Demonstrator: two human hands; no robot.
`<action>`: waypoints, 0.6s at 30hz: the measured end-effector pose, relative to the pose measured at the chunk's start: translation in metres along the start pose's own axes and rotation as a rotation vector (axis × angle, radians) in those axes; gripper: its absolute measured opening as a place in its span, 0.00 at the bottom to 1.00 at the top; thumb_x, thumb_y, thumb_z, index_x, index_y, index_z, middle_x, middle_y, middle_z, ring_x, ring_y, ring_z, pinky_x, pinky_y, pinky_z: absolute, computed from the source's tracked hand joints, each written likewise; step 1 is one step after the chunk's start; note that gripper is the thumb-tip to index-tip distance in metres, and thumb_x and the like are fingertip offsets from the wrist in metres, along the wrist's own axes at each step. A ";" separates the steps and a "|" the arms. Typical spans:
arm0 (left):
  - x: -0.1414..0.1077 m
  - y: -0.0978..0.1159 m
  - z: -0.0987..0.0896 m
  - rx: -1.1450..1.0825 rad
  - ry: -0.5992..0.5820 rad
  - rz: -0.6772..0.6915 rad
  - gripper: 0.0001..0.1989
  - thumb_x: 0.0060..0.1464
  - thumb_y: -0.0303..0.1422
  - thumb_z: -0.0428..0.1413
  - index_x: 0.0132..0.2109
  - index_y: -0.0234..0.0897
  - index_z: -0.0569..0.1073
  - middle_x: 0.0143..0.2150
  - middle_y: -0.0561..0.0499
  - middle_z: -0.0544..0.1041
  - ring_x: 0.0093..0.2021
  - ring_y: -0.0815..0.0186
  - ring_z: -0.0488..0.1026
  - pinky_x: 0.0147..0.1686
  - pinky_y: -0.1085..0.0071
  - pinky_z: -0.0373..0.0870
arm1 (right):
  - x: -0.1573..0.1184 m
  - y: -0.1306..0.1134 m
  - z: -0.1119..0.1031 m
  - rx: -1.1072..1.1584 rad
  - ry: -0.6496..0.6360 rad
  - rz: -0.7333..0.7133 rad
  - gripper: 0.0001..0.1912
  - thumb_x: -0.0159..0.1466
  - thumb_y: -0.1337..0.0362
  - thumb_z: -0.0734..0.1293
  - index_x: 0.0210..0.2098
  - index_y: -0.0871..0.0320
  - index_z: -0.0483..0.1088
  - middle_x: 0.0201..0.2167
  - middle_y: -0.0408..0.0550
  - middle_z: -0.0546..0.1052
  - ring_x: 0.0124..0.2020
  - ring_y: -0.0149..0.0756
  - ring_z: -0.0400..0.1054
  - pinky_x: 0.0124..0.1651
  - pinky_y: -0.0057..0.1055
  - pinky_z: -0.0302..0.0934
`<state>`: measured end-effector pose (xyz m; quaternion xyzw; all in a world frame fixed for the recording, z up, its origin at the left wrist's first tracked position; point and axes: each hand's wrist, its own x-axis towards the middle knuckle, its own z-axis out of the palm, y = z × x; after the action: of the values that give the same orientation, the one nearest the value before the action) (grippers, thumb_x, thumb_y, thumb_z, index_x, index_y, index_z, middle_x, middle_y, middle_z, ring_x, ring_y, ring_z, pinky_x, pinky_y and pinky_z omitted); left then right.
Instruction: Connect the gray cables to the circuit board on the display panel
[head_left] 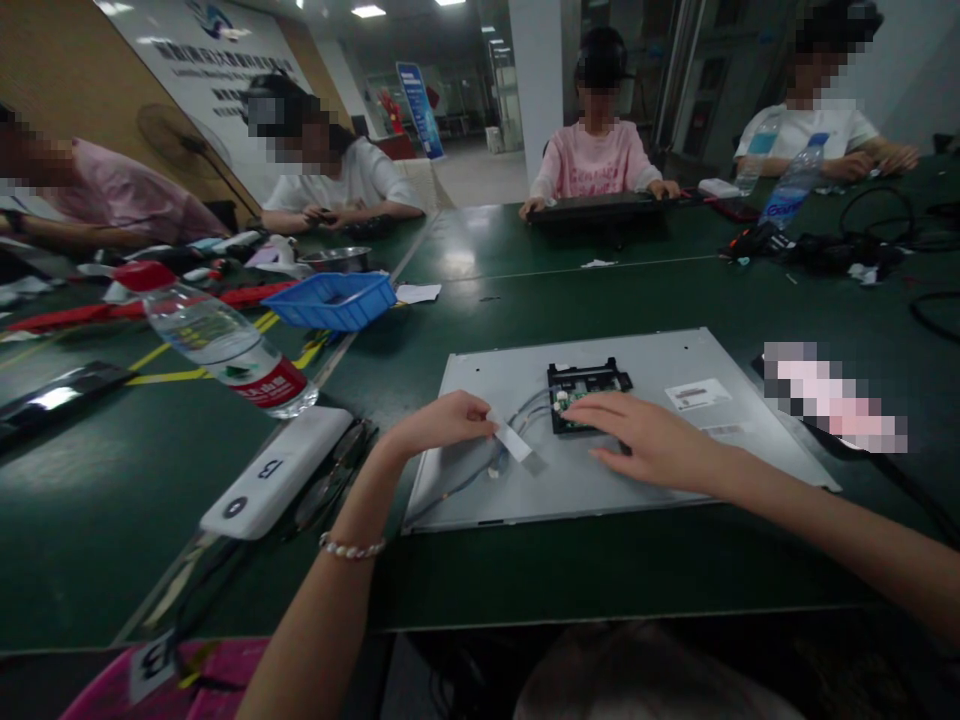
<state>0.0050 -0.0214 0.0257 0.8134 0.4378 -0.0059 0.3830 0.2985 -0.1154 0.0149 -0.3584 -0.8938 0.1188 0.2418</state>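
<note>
A flat silver metal panel [637, 480] lies on the green table. On it sits a black plastic frame with a small circuit board [589, 385], and grey-blue cables [469, 480] run from it to the panel's lower left. My left hand [450, 418] is closed, its thumb and forefinger pinching a small white strip [512, 441] above the cables. My right hand [645, 435] has its fingers spread, their tips at the board's near edge beside a white connector [561, 401]. A white label [697, 393] shows on the panel's right part.
To the left are a white power bank [277, 475], a water bottle [225, 345] and a blue basket [334, 302]. A phone [832, 395] lies right of the panel. A pink basket [225, 670] is below the table edge. Several people sit across the table.
</note>
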 end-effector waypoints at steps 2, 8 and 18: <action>0.001 0.001 0.002 -0.010 0.030 -0.016 0.16 0.48 0.42 0.53 0.22 0.34 0.67 0.18 0.58 0.58 0.20 0.73 0.54 0.19 0.76 0.47 | 0.012 -0.015 0.012 -0.080 -0.036 -0.131 0.23 0.62 0.69 0.63 0.57 0.58 0.62 0.56 0.54 0.67 0.56 0.43 0.62 0.57 0.44 0.60; 0.000 0.006 0.005 -0.011 0.057 -0.032 0.15 0.47 0.40 0.53 0.20 0.34 0.65 0.17 0.58 0.57 0.19 0.74 0.52 0.18 0.76 0.46 | 0.044 -0.033 0.044 -0.309 -0.054 -0.269 0.12 0.65 0.72 0.59 0.47 0.62 0.68 0.49 0.56 0.72 0.50 0.42 0.66 0.48 0.40 0.64; -0.003 0.008 0.004 -0.071 -0.013 -0.063 0.12 0.47 0.37 0.53 0.22 0.34 0.69 0.16 0.56 0.63 0.18 0.73 0.56 0.18 0.76 0.49 | 0.043 -0.027 0.062 -0.349 -0.015 -0.238 0.10 0.66 0.74 0.57 0.41 0.64 0.69 0.42 0.55 0.75 0.42 0.39 0.69 0.43 0.36 0.63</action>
<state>0.0100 -0.0285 0.0292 0.7852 0.4606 -0.0077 0.4139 0.2237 -0.1071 -0.0133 -0.2859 -0.9386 -0.0646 0.1819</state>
